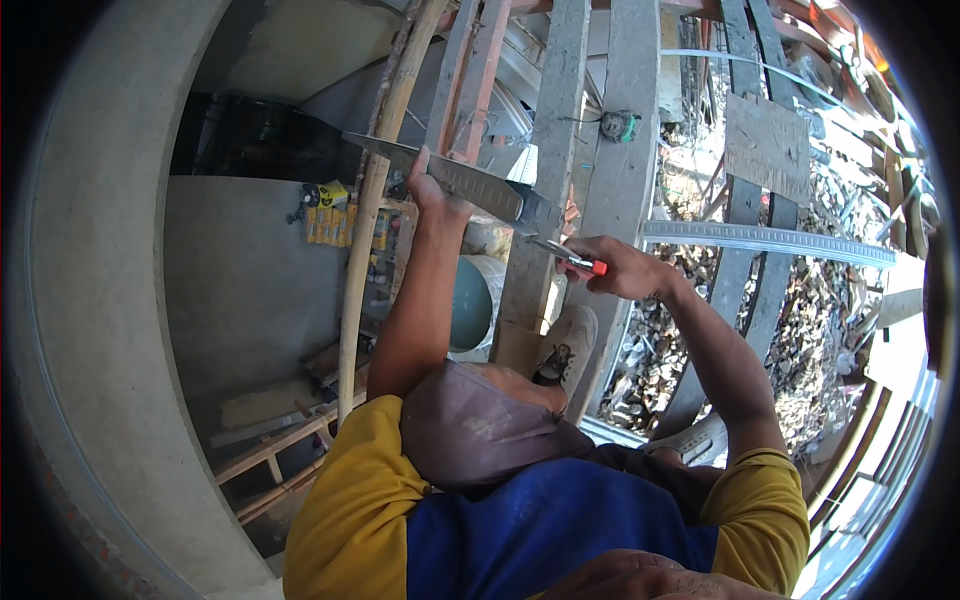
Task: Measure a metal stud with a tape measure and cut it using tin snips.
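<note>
My left hand point(432, 188) grips a grey ribbed metal channel point(470, 185) from below and holds it level in front of me. The channel runs from the upper left to a cut end near the middle. My right hand point(622, 266) is closed on red-handled tin snips point(568, 257). The snips' jaws meet the right end of the channel. Both arms reach out from yellow sleeves over a blue shirt. My shoe point(568, 340) stands on a grey wooden plank point(545, 150) under the hands.
Several planks form a scaffold deck, with a tape measure point(618, 125) lying on one. A long metal strip point(770, 238) runs off to the right. A bamboo pole point(362, 240) rises on the left beside a concrete wall point(110, 300). Rubble point(810, 300) lies far below.
</note>
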A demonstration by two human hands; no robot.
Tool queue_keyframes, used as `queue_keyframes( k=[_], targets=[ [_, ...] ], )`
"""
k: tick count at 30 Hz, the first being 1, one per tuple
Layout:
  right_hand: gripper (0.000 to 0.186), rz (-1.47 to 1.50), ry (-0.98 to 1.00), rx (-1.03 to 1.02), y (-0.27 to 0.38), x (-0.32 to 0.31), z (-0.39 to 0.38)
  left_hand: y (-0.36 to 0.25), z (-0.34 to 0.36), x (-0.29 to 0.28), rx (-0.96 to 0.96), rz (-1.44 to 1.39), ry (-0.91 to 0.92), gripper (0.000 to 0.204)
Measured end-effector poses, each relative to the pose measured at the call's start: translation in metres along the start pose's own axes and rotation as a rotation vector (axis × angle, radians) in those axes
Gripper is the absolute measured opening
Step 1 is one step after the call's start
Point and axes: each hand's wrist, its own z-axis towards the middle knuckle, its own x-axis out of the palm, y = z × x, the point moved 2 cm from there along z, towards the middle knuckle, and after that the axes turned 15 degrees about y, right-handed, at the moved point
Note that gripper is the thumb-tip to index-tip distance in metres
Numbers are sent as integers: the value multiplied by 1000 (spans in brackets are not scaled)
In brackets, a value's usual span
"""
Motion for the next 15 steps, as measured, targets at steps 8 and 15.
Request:
queue_keyframes(
  k=[8, 15],
  targets=[
    [38, 73, 28, -32, 14, -7, 10, 1, -3, -5, -43, 15, -22, 42],
    [22, -109, -87, 119, 32, 2, 25, -9, -5, -12, -46, 119, -34, 39]
  ],
)
